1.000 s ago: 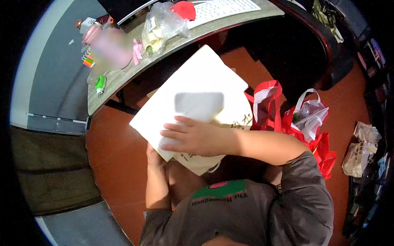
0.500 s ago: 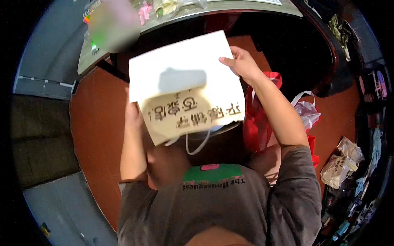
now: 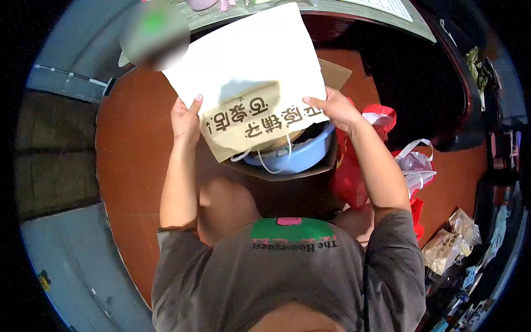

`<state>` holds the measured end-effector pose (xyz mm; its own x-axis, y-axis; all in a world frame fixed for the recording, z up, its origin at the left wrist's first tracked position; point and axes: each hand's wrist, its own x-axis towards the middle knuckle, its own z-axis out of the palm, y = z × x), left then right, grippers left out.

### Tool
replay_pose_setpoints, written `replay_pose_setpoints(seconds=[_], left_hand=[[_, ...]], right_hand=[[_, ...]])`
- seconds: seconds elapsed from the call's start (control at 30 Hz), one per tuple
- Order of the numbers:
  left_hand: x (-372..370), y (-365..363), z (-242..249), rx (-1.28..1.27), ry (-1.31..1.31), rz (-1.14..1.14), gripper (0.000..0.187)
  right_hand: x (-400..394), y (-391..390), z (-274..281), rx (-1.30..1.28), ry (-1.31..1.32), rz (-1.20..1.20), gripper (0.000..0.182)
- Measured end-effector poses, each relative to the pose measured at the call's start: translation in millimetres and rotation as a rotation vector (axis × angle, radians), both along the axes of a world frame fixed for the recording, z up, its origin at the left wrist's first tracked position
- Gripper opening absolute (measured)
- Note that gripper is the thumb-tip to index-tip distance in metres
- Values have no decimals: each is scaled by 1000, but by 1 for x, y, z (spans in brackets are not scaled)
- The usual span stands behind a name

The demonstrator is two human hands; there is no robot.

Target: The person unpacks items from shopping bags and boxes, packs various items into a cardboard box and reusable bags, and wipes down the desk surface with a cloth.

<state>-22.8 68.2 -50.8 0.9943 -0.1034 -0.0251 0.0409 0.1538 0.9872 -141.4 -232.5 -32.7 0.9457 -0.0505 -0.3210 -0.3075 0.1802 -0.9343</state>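
Observation:
I hold a white paper sheet or envelope [image 3: 249, 55] together with a tan paper bag [image 3: 251, 124] printed with dark characters and fitted with white string handles. My left hand [image 3: 185, 119] grips their left edge. My right hand [image 3: 332, 108] grips the right edge. Both are lifted in front of me, above a light blue plastic basin [image 3: 301, 155] that sits in an open cardboard box [image 3: 310, 170] on the floor between my knees.
A grey desk edge [image 3: 332, 8] with a keyboard runs along the top. Red plastic bags [image 3: 354, 182] and a white-handled bag [image 3: 415, 166] lie on the reddish floor to my right. A crumpled paper bag [image 3: 445, 246] lies farther right. A grey wall is on the left.
My right hand slid from the top right corner down to the right edge. The sheet and bag rose, uncovering the blue basin and box below.

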Motion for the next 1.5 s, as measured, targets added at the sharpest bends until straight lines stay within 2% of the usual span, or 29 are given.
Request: replay_pose_setpoints(seconds=[0.03,0.13,0.23,0.27,0.3,0.37,0.4,0.43,0.5,0.57,0.6,0.7,0.73,0.77,0.83,0.9,0.93,0.97,1.0,1.03,1.1,1.17,1.2,1.23,1.3,1.37,1.4,1.43,1.5], left_hand=[[3,1,-3,-18,-57,26,21],[4,2,-4,258,-169,127,23],[-7,-6,24,693,-220,236,28],[-4,-4,19,843,-329,267,32],[-1,-3,16,849,-290,280,34],[5,-5,11,861,-211,307,36],[10,-3,5,832,-319,352,40],[9,2,3,747,2,213,40],[-3,14,-5,44,529,-206,40],[-39,10,-1,-43,585,-242,33],[-38,14,-18,-137,565,-207,23],[-31,30,-37,95,364,-108,15],[-30,28,-36,139,253,-18,13],[-28,27,-23,300,116,43,15],[-25,30,-8,329,117,77,21],[-21,50,1,159,268,-102,29],[-17,73,-11,-36,359,-203,35],[-23,82,-11,-248,395,-237,37],[-30,88,-14,-362,413,-243,38],[-30,95,-30,-483,344,-367,37],[-39,93,-34,-316,392,-189,30],[-43,84,-29,155,393,2,20],[-45,84,-36,338,160,60,14],[-45,88,-43,422,68,82,12],[-50,90,-36,517,-105,121,11],[-50,95,-37,555,-144,245,16],[-52,94,-34,618,-198,285,18],[-54,95,-29,680,-252,322,20],[-59,90,-17,803,-275,418,24]], right_hand=[[-3,3,-5,-17,-35,-31,35],[-3,6,1,-165,19,11,27],[-3,24,15,-365,3,-14,26],[-5,29,18,-447,-27,-19,26],[-5,32,19,-528,-57,-24,27],[-5,39,11,-509,-82,-84,27],[-6,40,10,-474,-80,-107,26],[-6,41,8,-441,-75,-131,26],[-4,40,4,-412,-98,-218,25],[1,38,1,-373,-127,-270,25],[4,37,-3,-400,-94,-246,25],[11,53,-10,-471,-285,-209,26],[11,61,-13,-592,-426,-213,25],[4,69,14,-764,-334,-69,22],[6,84,12,-893,-535,-191,21],[9,84,9,-598,-510,-196,19],[9,84,10,-452,-497,-198,19],[4,84,15,-376,-333,-120,21],[-1,88,16,-388,-368,-54,21],[-5,93,14,-400,-400,17,21],[-2,95,5,-524,-557,83,20],[-12,106,21,-1038,-313,345,18],[-14,113,17,-1338,-518,410,20],[-15,111,19,-1196,-509,459,21],[-14,113,19,-1255,-423,514,18],[-4,118,-3,-379,-379,68,16],[1,111,-8,-359,-385,79,21],[2,118,-13,-118,-505,-4,19],[-6,117,26,-235,62,93,19]])
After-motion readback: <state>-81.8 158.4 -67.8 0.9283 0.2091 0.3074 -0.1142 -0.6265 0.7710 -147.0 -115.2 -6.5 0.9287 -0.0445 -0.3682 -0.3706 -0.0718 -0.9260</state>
